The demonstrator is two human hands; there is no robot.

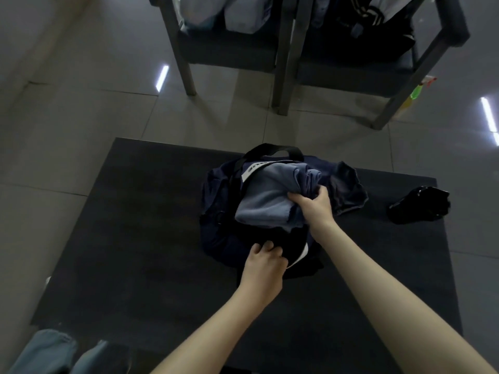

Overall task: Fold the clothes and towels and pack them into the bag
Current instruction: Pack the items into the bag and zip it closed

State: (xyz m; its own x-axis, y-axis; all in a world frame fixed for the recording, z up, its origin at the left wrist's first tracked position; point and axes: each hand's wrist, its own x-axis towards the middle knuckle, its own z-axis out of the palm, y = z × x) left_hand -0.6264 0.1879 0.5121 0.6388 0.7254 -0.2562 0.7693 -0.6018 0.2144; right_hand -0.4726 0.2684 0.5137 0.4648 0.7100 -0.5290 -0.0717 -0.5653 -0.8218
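Bag [216,211]: dark navy, soft and slumped, mouth open. It sits at the centre of the table [121,238]. A black strap [272,151] arches over its 12 o'clock side, and white trim shows along the 6 o'clock rim.
Garment [264,201]: mid-blue, folded into a thick pad with its layered edges bunched at 2 o'clock. It lies in the bag's mouth and stands proud of the rim, with the strap crossing its far left corner.
Cloth [348,190]: darker blue and crumpled, on the table at 3 o'clock of the bag and touching it. Whether part of it runs under the bag is unclear in this dim view.
Right hand [313,206]: the forearm comes in from 5 o'clock. The fingers are curled over the garment's bunched right edge and the thumb is on top, grasping the fold.
Left hand [263,261]: the forearm comes in from 7 o'clock, back of the hand up. The fingers are hooked over the bag's near rim at 6 o'clock, gripping the fabric.
Object [420,205]: black and glossy, at 3 o'clock on the table, well apart from the bag.
Chairs [232,47]: two, dark-framed, on the floor at 12 o'clock, with pale and dark laundry [243,12] heaped on the seats.
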